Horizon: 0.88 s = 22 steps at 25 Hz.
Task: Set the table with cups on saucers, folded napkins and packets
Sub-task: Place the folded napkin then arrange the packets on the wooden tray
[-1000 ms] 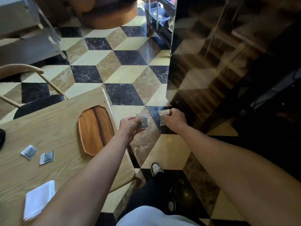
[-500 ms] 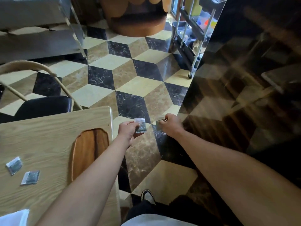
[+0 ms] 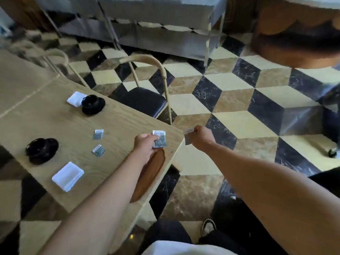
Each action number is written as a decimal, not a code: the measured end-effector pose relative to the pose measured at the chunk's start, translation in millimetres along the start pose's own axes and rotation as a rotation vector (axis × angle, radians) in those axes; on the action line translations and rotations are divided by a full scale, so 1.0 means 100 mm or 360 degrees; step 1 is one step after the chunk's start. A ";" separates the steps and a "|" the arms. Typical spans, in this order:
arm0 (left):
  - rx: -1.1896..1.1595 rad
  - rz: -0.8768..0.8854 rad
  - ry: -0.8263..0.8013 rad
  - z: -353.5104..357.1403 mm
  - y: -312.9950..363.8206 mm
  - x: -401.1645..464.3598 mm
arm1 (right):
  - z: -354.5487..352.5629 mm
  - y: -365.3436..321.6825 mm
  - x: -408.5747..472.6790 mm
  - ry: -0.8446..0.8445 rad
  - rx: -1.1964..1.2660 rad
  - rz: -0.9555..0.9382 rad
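My left hand (image 3: 145, 144) pinches a small silver packet (image 3: 159, 138) above the wooden table's (image 3: 119, 126) right corner. Just past the table edge, over the floor, my right hand (image 3: 202, 138) grips a second packet (image 3: 188, 137). Two more packets (image 3: 98, 134) (image 3: 99, 150) lie on the table between two black cups on saucers (image 3: 93, 103) (image 3: 42, 150). A folded white napkin (image 3: 75, 98) lies beside the far cup. Another napkin (image 3: 67, 175) sits in front of the near cup.
A brown wooden tray (image 3: 150, 173) lies along the table's right edge, partly under my left forearm. A chair with a black seat (image 3: 145, 100) stands at the table's far side. The checkered floor stretches to the right, and a steel counter (image 3: 156, 34) lines the back.
The view has swung left, so the cups and napkins have come into sight. Both hands, each still holding a packet, have moved from over the floor to the table's corner.
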<state>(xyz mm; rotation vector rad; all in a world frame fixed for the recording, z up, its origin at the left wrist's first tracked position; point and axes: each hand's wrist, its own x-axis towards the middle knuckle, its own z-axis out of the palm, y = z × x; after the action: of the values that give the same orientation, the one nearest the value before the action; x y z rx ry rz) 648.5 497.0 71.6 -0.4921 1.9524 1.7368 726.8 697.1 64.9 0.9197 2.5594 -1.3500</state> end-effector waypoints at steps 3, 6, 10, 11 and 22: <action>-0.0122 -0.0014 0.0243 -0.35 0.03 0.03 | 0.20 -0.46 0.28 -0.0181 -0.0158 -0.0193; -0.0260 -0.0037 0.0447 -0.74 0.06 0.09 | 0.56 -0.92 0.50 -0.0352 -0.0275 -0.0373; -0.0476 0.0006 0.0571 -1.31 0.07 0.26 | 1.02 -1.43 0.67 -0.0525 -0.0402 -0.0504; -0.0421 0.0043 0.0596 -1.43 0.07 0.31 | 1.11 -1.54 0.68 -0.0545 -0.0467 -0.0548; -0.0668 -0.0017 0.0961 -2.28 -0.09 0.27 | 2.19 -2.39 0.49 -0.0875 -0.0614 -0.0900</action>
<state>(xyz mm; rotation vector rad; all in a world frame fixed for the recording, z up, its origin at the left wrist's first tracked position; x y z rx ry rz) 605.5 271.2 67.0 -1.2978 1.9260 2.1775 515.1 448.2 86.9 -0.2361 2.5451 -0.9462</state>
